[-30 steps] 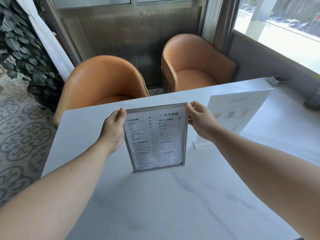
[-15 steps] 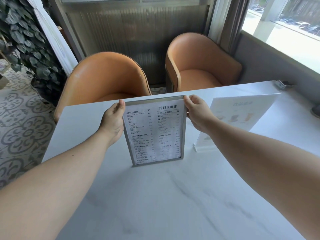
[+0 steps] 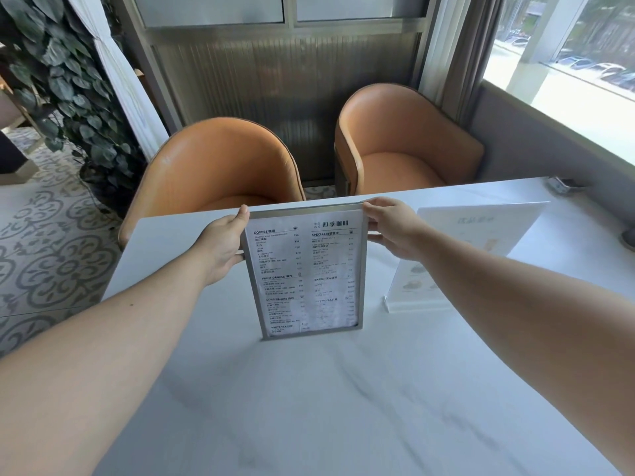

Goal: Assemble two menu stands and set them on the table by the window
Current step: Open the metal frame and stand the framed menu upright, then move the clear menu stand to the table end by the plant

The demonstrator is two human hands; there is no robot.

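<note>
the framed menu stand (image 3: 307, 271) now sits nearer the table's (image 3: 309, 407) far edge. left hand (image 3: 221, 245) and right hand (image 3: 395, 228) pinch its upper side edges, fingers curled closed on the frame.

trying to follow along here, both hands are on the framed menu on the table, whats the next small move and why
Probably let go, one hand at a time. The framed menu stand stands upright with its bottom edge on the white table, left hand and right hand pinching its upper corners. The clear acrylic stand already stands to its right, nearer the window. Releasing gently checks that it stays up unaided.
</note>
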